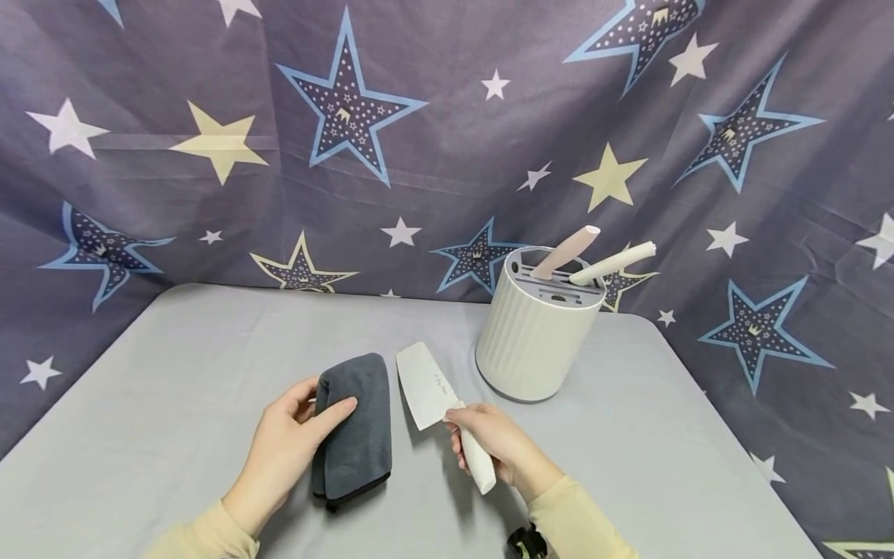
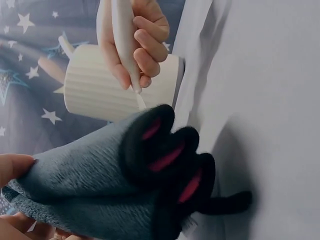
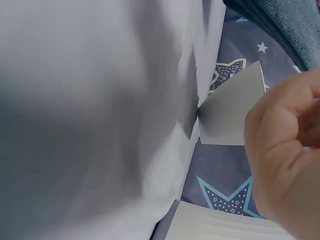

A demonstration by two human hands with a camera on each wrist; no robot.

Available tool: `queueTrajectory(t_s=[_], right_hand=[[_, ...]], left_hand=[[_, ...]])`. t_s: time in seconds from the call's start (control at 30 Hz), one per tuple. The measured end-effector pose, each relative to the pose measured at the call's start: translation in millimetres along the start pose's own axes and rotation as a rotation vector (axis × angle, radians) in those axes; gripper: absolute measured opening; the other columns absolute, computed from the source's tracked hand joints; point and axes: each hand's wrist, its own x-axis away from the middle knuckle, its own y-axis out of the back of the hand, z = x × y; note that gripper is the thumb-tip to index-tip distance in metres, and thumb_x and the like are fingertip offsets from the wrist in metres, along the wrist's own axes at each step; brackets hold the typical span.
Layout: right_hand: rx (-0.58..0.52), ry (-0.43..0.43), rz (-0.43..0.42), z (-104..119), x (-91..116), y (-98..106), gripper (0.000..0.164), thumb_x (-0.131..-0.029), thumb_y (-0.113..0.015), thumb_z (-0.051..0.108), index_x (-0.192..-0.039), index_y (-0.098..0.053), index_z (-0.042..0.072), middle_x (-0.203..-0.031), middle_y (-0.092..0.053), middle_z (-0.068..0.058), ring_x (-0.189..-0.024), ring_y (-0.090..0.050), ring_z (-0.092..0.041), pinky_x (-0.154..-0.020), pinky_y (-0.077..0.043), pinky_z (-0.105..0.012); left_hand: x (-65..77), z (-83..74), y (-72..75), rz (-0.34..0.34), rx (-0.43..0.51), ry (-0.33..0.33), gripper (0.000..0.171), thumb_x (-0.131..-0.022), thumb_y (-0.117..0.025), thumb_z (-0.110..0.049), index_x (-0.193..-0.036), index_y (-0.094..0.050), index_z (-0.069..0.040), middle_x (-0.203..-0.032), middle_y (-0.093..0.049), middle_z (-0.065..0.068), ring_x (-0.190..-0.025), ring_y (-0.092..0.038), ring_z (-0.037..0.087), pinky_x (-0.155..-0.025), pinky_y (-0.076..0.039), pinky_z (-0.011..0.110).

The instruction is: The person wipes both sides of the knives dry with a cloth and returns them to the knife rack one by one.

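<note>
In the head view my left hand (image 1: 289,442) grips a folded dark grey cloth (image 1: 358,427) by its left side, thumb on top. The left wrist view shows the black-edged folds of this towel-like cloth (image 2: 85,165), with pink inside them. My right hand (image 1: 497,442) holds a cleaver (image 1: 427,384) by its white handle, the broad pale blade pointing up and left toward the cloth, a gap between them. Small lettering marks the blade. In the right wrist view the blade (image 3: 232,110) sticks out past the curled right hand (image 3: 285,150).
A ribbed cream knife block (image 1: 534,334) stands at the back right of the grey-covered table (image 1: 209,365). Two handles rise from its slots, one pink (image 1: 567,250) and one cream (image 1: 615,262). A star-patterned curtain (image 1: 447,155) hangs behind. A small black object (image 1: 527,542) sits by the right sleeve.
</note>
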Motion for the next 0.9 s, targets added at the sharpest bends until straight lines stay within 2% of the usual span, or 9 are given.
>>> queueTrajectory(t_s=[0.13,0.27,0.37,0.43,0.5,0.63,0.73,0.9], right_hand=[[-0.017,0.002,0.007,-1,2,2,0.028,-0.097,-0.053,0.023,-0.104,-0.052,-0.004,-0.065,-0.054,0.002,-0.051,-0.05,-0.006,-0.047,-0.046,-0.018],[-0.025,0.002,0.027,1,7,5,0.03,-0.098,-0.054,0.025,-0.106,-0.053,-0.004,-0.068,-0.054,0.002,-0.052,-0.051,-0.005,-0.048,-0.046,-0.017],[-0.013,0.015,0.04,5,11,8,0.03,-0.099,-0.055,0.026,-0.106,-0.054,-0.003,-0.07,-0.055,0.002,-0.054,-0.051,-0.006,-0.05,-0.047,-0.018],[-0.005,0.024,0.055,6,12,9,0.03,-0.1,-0.054,0.025,-0.107,-0.053,-0.004,-0.071,-0.055,0.002,-0.054,-0.052,-0.007,-0.051,-0.049,-0.02],[-0.008,0.027,0.071,8,13,10,0.029,-0.101,-0.052,0.023,-0.108,-0.051,-0.005,-0.071,-0.054,0.002,-0.055,-0.052,-0.007,-0.052,-0.05,-0.021],[-0.034,0.026,0.094,10,15,12,0.023,-0.103,-0.047,0.021,-0.107,-0.049,-0.002,-0.072,-0.052,0.002,-0.055,-0.05,-0.006,-0.051,-0.048,-0.02],[-0.047,0.029,0.096,12,17,12,0.019,-0.104,-0.046,0.022,-0.105,-0.048,0.003,-0.072,-0.05,0.003,-0.053,-0.046,-0.005,-0.047,-0.042,-0.018],[-0.012,0.033,0.082,15,22,12,0.018,-0.104,-0.048,0.024,-0.101,-0.048,0.006,-0.071,-0.048,0.003,-0.05,-0.041,-0.005,-0.043,-0.035,-0.016]], left_hand=[[-0.5,-2.9,0.0,-0.016,-0.046,-0.054,0.049,-0.092,-0.071,-0.035,-0.134,-0.058,-0.014,-0.131,-0.063,0.008,-0.098,-0.061,-0.007,-0.083,-0.052,0.018],[-2.9,-4.4,2.7,-0.031,-0.115,-0.125,0.049,-0.095,-0.068,-0.031,-0.139,-0.055,-0.015,-0.133,-0.063,0.012,-0.11,-0.064,0.01,-0.083,-0.05,0.015],[-5.1,-5.9,4.9,-0.029,-0.133,-0.131,0.051,-0.096,-0.066,-0.031,-0.143,-0.052,-0.016,-0.136,-0.061,0.014,-0.121,-0.06,0.024,-0.085,-0.046,0.011],[-5.9,-6.8,5.2,-0.023,-0.131,-0.123,0.051,-0.096,-0.065,-0.032,-0.143,-0.051,-0.017,-0.138,-0.06,0.013,-0.124,-0.059,0.024,-0.086,-0.045,0.01],[-6.4,-7.6,4.6,-0.016,-0.128,-0.118,0.052,-0.097,-0.065,-0.033,-0.144,-0.05,-0.019,-0.139,-0.059,0.012,-0.125,-0.058,0.023,-0.087,-0.045,0.01],[-7.6,-9.3,1.1,-0.046,-0.148,-0.169,0.048,-0.097,-0.065,-0.031,-0.142,-0.053,-0.019,-0.134,-0.062,0.012,-0.119,-0.06,0.021,-0.086,-0.046,0.012],[-8.3,-10.2,-2.3,-0.101,-0.149,-0.218,0.044,-0.096,-0.066,-0.027,-0.138,-0.057,-0.02,-0.13,-0.065,0.011,-0.112,-0.061,0.008,-0.085,-0.044,0.01],[-7.9,-11.6,-7.3,-0.195,-0.09,-0.284,0.039,-0.094,-0.068,-0.018,-0.133,-0.061,-0.017,-0.132,-0.064,0.008,-0.105,-0.052,-0.014,-0.088,-0.04,0.006]])
